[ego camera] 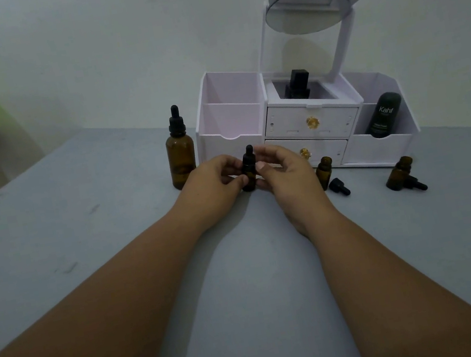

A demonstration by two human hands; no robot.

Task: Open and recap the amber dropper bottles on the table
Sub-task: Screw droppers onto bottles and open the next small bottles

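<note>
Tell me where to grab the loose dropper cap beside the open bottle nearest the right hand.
Take the dropper cap by its wide collar, coming from above with a pinch across it. It lies on its side, narrow end pointing away from the open bottle, so the collar likely offers the broadest grip.

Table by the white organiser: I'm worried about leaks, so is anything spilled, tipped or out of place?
No spill shows. On the grey table, in front of the white plastic organiser, two small amber glass bottles stand uncapped, their black dropper caps lying on their sides beside them.
</note>
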